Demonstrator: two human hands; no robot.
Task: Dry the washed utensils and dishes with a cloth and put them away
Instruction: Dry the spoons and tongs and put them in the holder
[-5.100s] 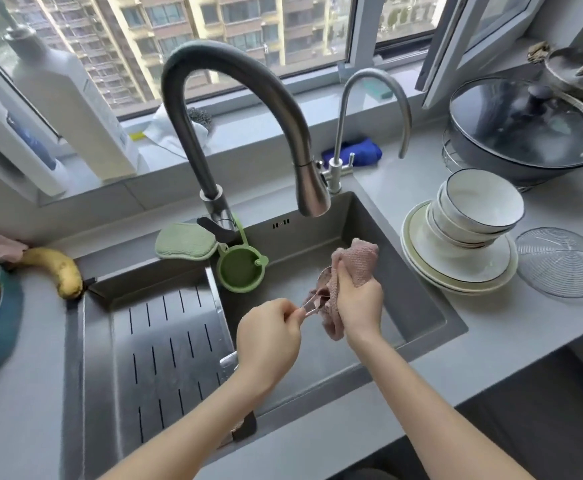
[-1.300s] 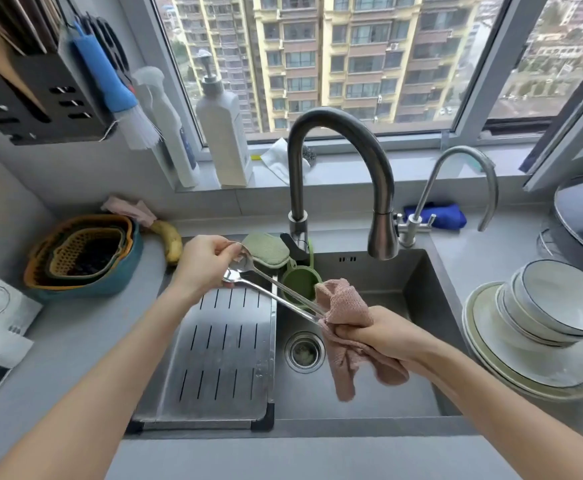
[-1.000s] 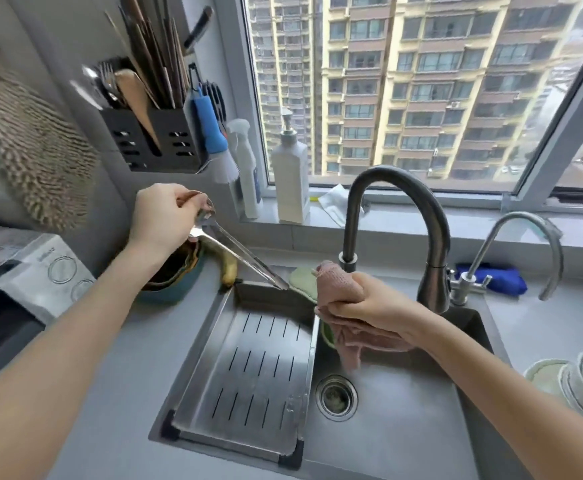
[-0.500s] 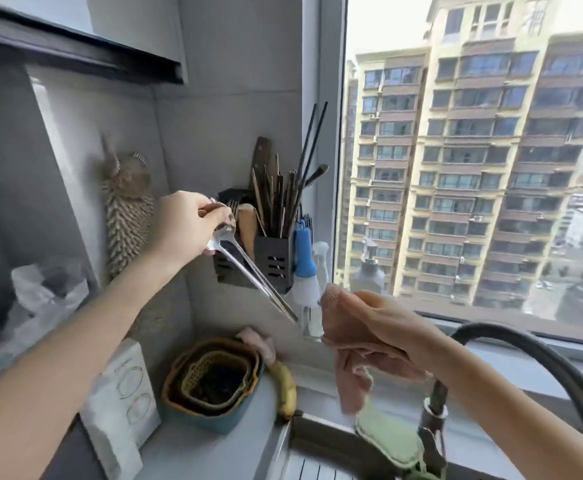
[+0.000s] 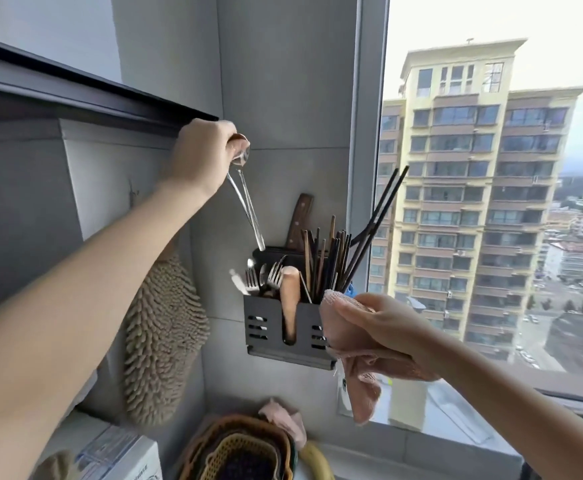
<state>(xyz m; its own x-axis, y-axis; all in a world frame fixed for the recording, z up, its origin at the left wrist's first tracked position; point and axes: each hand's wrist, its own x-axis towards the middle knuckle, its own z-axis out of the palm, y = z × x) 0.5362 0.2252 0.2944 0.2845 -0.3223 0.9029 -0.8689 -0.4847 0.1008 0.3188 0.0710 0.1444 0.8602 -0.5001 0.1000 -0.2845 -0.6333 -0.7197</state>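
My left hand [image 5: 201, 155] is raised high and grips two metal spoons [image 5: 246, 206] by their bowls, handles pointing down. The handle tips hang just above the back of the dark wall-mounted utensil holder [image 5: 269, 327], which holds forks, chopsticks, a wooden spatula and a knife. My right hand [image 5: 383, 329] is held in front of the holder's right side and clutches a pink cloth [image 5: 359, 375] that hangs down from my fist.
A shaggy beige hand towel [image 5: 162, 344] hangs on the wall left of the holder. Below are stacked colander baskets [image 5: 238, 448], a banana [image 5: 318, 462] and a white box [image 5: 120, 455]. A dark cabinet edge [image 5: 92, 98] runs above my left hand. The window is at right.
My view has tilted up from the sink to the wall holder. My left hand has lifted the spoons higher and turned them handles-down over the holder. My right hand still holds the cloth.
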